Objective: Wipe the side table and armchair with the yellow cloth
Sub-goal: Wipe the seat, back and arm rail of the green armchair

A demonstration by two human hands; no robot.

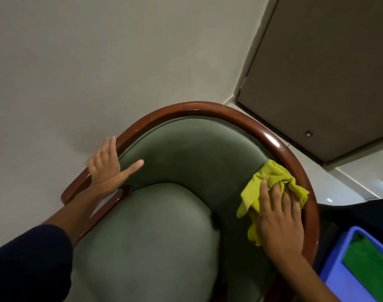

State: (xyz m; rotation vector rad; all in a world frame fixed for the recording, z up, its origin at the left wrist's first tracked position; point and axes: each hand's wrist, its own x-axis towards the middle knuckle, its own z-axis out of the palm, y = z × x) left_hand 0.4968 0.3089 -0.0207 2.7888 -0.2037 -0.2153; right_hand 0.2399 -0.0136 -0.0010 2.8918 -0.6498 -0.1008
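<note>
The armchair (192, 149) has green upholstery and a curved glossy brown wooden rim (210, 107). My right hand (280, 219) lies flat on the yellow cloth (271, 179), pressing it against the inner padded side of the right arm, just below the wooden rim. My left hand (107, 164) rests with fingers spread on the left part of the rim, thumb pointing onto the green backrest. The green seat cushion (155, 240) fills the lower middle. The side table is not in view.
A pale wall stands behind the chair. A beige door (317, 83) with a small floor stop is at the upper right. A blue bin with a green item inside (360, 264) sits at the lower right beside the chair.
</note>
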